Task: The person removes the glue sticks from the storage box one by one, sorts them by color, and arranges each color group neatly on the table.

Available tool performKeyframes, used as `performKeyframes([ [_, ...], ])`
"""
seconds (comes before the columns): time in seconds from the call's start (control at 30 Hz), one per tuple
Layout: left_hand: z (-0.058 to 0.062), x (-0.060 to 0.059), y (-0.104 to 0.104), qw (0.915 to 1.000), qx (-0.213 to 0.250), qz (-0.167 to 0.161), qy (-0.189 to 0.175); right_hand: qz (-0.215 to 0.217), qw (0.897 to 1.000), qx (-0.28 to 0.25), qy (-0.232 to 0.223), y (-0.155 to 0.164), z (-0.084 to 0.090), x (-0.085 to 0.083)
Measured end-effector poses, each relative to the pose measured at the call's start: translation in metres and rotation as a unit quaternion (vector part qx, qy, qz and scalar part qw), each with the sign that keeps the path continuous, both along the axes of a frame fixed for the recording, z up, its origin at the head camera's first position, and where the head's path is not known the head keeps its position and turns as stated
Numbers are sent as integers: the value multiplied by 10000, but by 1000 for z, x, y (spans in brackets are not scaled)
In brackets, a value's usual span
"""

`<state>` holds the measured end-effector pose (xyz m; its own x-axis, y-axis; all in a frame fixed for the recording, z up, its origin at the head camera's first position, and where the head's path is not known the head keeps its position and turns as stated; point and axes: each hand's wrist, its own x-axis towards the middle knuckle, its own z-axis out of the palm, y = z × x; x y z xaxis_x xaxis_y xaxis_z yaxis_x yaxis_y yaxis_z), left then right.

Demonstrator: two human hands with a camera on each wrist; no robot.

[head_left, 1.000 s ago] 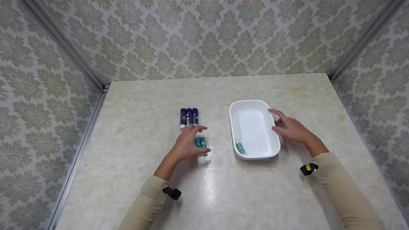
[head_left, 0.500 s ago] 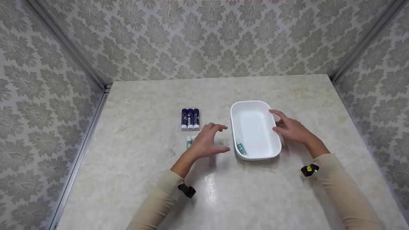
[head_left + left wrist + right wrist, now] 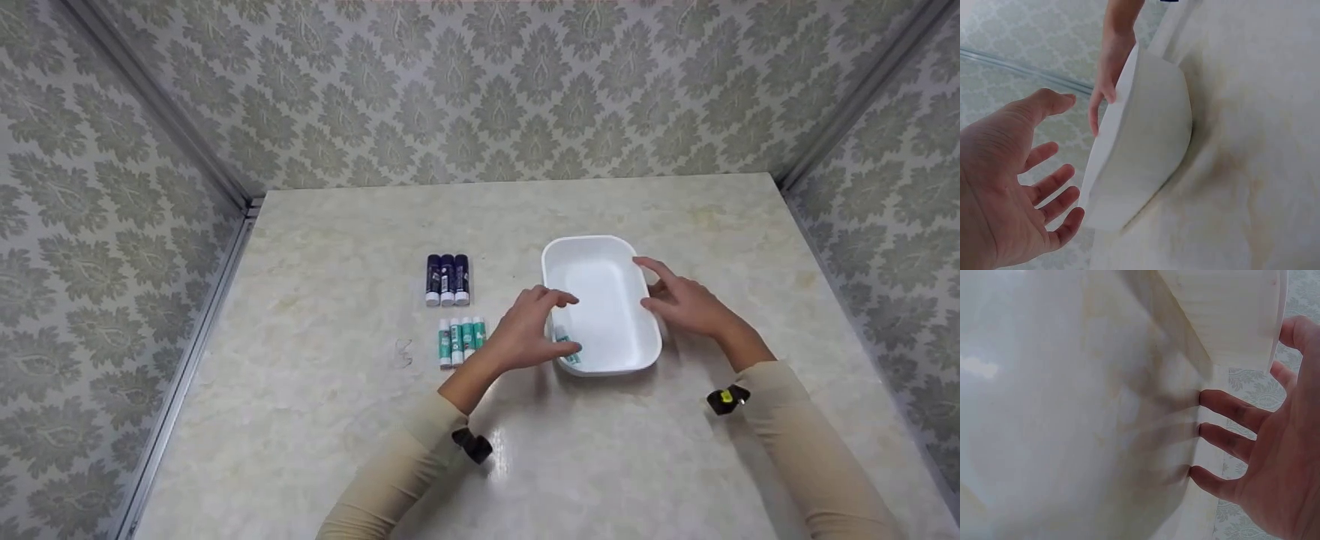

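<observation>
My left hand (image 3: 531, 331) hovers over the near left rim of a white plastic tub (image 3: 606, 300), thumb and fingers spread apart with nothing between them. In the left wrist view the left hand (image 3: 1019, 185) faces the tub's side with its palm and loosely bent fingers. At the tub's right rim, the right hand (image 3: 686, 301) touches the edge with index finger and thumb. Its other fingers reach down to the table in the right wrist view, beside the tub wall (image 3: 1230, 315). A green-and-white item (image 3: 571, 358) lies in the tub's near left corner, partly behind the left thumb.
A row of several green-and-white tubes (image 3: 456, 341) lies left of the tub. Behind it are three dark blue tubes (image 3: 448, 280) with white ends. A small clear piece (image 3: 403, 352) lies farther left on the marbled table (image 3: 337, 247). Patterned walls enclose the back and sides.
My left hand has moved right, from over the green tubes to the tub's left rim, uncovering the row of tubes. The right hand has stayed at the tub's right rim.
</observation>
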<state>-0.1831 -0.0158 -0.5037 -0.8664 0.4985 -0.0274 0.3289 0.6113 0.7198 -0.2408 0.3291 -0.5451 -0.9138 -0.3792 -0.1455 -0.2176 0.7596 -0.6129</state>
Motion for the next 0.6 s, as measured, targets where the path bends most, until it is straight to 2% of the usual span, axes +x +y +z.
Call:
performKeyframes([
  [0.13,4,1,11,9993,259,-143,-221,-38,10000,52,-39,-1,-1,-1],
  [0.33,3,6,29,9959,690,-305,-499,-22,9999,99,0,-1,1,-1],
  [0.5,3,12,43,9944,849,-301,-545,-5,9999,152,18,-1,1,-1],
  [0.6,1,15,49,9927,956,-241,-694,18,9999,126,83,-1,0,0],
])
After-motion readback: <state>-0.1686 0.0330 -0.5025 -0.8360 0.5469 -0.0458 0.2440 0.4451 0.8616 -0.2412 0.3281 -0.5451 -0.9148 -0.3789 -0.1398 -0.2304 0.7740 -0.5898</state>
